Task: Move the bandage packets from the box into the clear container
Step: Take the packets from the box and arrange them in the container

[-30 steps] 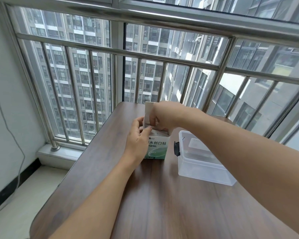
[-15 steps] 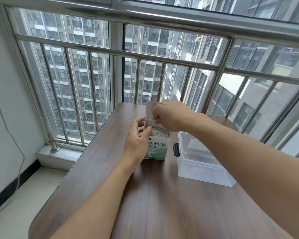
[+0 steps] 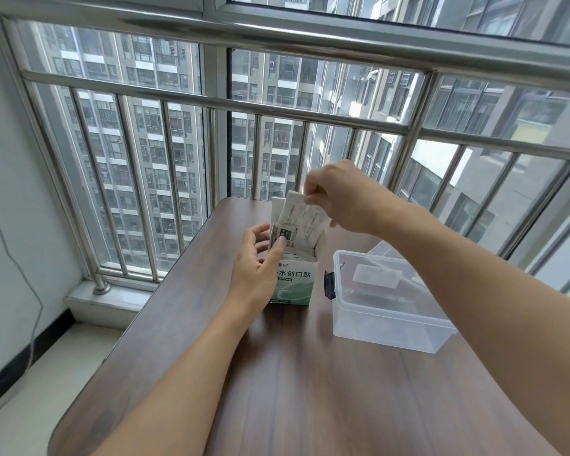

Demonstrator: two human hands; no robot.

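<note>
Table (image 3: 310,390) of dark wood grain, set against a barred window (image 3: 165,179), carries the 2 task vessels side by side: the clear container (image 3: 389,311), open-topped with a black latch on its near-left end, and just to its left the box (image 3: 293,281), upright, green and white, its top flaps raised. The container appears to hold a packet or 2 already, though its transparent walls make that hard to judge. The left hand (image 3: 257,268) steadies the box from the left, thumb pressed on the printed flap and fingers loosely curved behind it. The right hand (image 3: 339,199) hovers above the box mouth, fingertips pinched closed on the upper edge of 2 or so white bandage packets (image 3: 303,222) — these are drawn partly up, their lower ends apparently still among the packets left in the box.

Step in hand, as judged: extraction. It is best done by lifting straight up until the lower ends clear the flaps, the left hand holding the box down so it neither tips nor rides up with the pinch — then carrying the packets right, over the container rim. The likeliest fault is a loose neighbouring packet dragged out onto the table.
</note>
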